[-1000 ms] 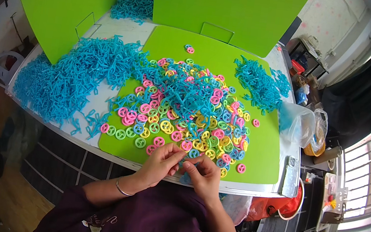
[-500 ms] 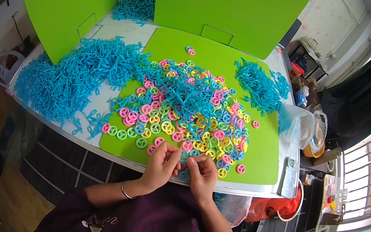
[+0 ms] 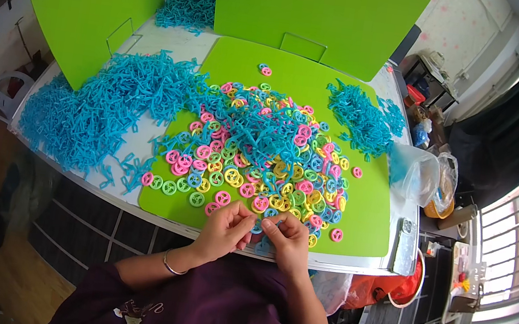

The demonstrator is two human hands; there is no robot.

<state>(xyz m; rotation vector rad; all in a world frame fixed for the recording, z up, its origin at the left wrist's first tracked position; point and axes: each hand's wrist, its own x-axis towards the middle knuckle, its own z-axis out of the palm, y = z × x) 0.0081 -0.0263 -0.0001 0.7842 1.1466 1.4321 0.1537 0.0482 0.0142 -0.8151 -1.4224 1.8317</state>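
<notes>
At the front edge of the green mat (image 3: 365,233), my left hand (image 3: 225,229) is closed in a pinch on a small blue plastic wheel (image 3: 256,228). Close beside it, my right hand (image 3: 288,242) pinches a small blue plastic piece, mostly covered by the fingers. Another bit of blue plastic (image 3: 263,247) shows under the fingertips. Just beyond both hands spreads a heap of pink, yellow, green and blue plastic wheels (image 3: 247,190). Blue plastic clips (image 3: 263,135) lie piled on top of that heap.
A large pile of blue clips (image 3: 115,102) covers the table's left side; smaller piles lie at right (image 3: 361,120) and far back (image 3: 188,7). Upright green boards (image 3: 320,11) stand behind. A phone (image 3: 405,242) and a clear plastic bag (image 3: 415,174) are at the right edge.
My fingers have shifted slightly around the blue pieces, and the right hand has turned a little. The piles look unchanged.
</notes>
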